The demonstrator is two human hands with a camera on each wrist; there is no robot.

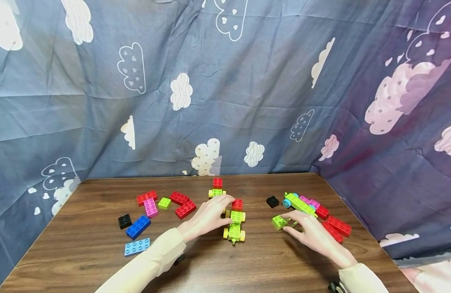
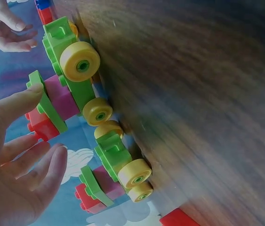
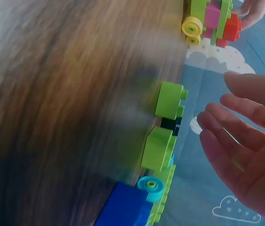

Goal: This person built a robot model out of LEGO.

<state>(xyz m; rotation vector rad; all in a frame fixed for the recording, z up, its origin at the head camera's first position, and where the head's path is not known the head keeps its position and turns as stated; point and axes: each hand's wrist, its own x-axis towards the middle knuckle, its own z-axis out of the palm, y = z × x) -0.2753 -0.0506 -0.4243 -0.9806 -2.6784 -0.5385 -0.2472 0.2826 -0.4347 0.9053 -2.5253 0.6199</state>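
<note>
The left hand's (image 1: 210, 215) fingers are loosely spread, thumb apart, about the red block (image 1: 237, 204) atop the yellow-wheeled toy car (image 1: 235, 232), at its four o'clock; whether they touch I cannot tell. The right hand's (image 1: 307, 231) fingers curve loosely, parted and gripping nothing, with a green block (image 1: 279, 222) at ten o'clock. The step in hand seems to be steadying the car while reaching for that block; the next move likely calls for closing thumb and fingers on it. Farther out, a blue-wheeled wagon (image 1: 299, 203) lies at the right hand's twelve o'clock.
</note>
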